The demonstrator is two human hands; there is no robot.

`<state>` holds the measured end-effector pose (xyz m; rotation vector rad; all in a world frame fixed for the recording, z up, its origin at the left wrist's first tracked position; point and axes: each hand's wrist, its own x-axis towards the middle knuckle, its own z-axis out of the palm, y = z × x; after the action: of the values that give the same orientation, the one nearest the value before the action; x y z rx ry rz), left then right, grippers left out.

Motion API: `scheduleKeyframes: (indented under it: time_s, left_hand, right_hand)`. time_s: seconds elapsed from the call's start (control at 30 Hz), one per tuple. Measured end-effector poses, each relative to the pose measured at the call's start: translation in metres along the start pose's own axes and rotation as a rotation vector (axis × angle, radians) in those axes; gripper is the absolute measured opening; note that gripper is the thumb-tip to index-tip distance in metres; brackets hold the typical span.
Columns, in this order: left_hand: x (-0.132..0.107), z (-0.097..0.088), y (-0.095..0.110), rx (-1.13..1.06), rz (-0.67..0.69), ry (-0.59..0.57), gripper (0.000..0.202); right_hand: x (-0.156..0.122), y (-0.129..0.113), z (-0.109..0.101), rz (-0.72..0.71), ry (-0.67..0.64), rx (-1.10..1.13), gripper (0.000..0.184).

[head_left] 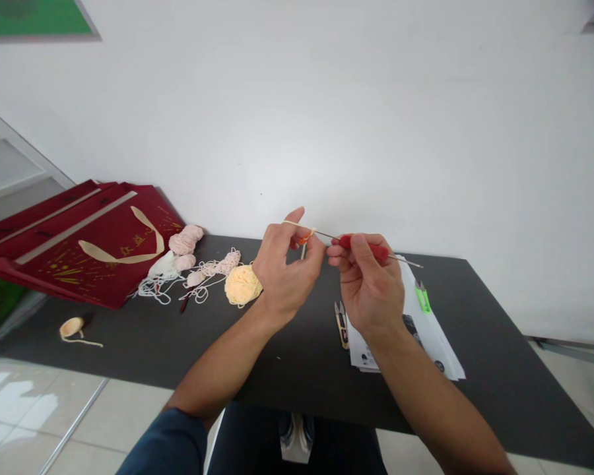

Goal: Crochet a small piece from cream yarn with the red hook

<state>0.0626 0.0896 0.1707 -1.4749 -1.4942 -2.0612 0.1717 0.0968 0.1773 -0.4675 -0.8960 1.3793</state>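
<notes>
My right hand (373, 284) grips a crochet hook (380, 253) by its red handle, with metal shafts sticking out at both ends. The hook's tip reaches left to my left hand (287, 270). Pale yellow yarn (297, 225) runs over the left fingers and meets the hook. A small orange piece (305, 237) sits at the left fingertips, where finger and thumb pinch the yarn; its kind is unclear. Below and left of that hand lies a yellow yarn ball (243, 286). Thread snips (341, 324) rest on the table under the right hand.
Printed sheets (438, 336) and green-handled snips (422, 297) lie at right on the dark table (297, 376). Dark red paper bags (109, 237) lean at left, beside pink yarn (185, 239) and white yarn (163, 265). A small crocheted cup (72, 326) sits near the front left edge.
</notes>
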Motion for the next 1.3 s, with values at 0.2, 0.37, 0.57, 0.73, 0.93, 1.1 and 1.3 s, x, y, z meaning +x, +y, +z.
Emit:
scheduleKeyframes:
  time_s: [0.2, 0.37, 0.57, 0.73, 0.93, 1.1, 1.3]
  left_hand:
    - [0.001, 0.002, 0.006, -0.288, -0.216, 0.019, 0.038]
    - [0.006, 0.001, 0.009, -0.461, -0.392, -0.027, 0.041]
    - [0.008, 0.004, 0.001, -0.646, -0.586, -0.072, 0.041]
    - [0.014, 0.004, 0.0, -0.866, -0.773, -0.125, 0.043]
    - [0.025, -0.003, 0.002, -1.124, -0.942, -0.295, 0.046]
    - [0.028, -0.003, 0.001, -1.143, -0.98, -0.322, 0.047]
    - [0.024, -0.002, -0.007, -1.041, -0.887, -0.333, 0.05]
  right_hand:
    - [0.004, 0.003, -0.004, 0.199, -0.022, 0.144, 0.013]
    - [0.007, 0.003, -0.007, 0.275, -0.028, 0.188, 0.012]
    - [-0.005, 0.008, 0.002, -0.114, 0.051, -0.123, 0.01]
    - [-0.015, 0.015, 0.0, -0.511, -0.011, -0.512, 0.017]
    - [-0.01, 0.018, -0.007, -0.645, -0.132, -0.466, 0.029]
    - [0.001, 0.014, -0.01, -0.494, -0.172, -0.347, 0.016]
    - [0.014, -0.004, -0.023, -0.408, -0.286, -0.308, 0.008]
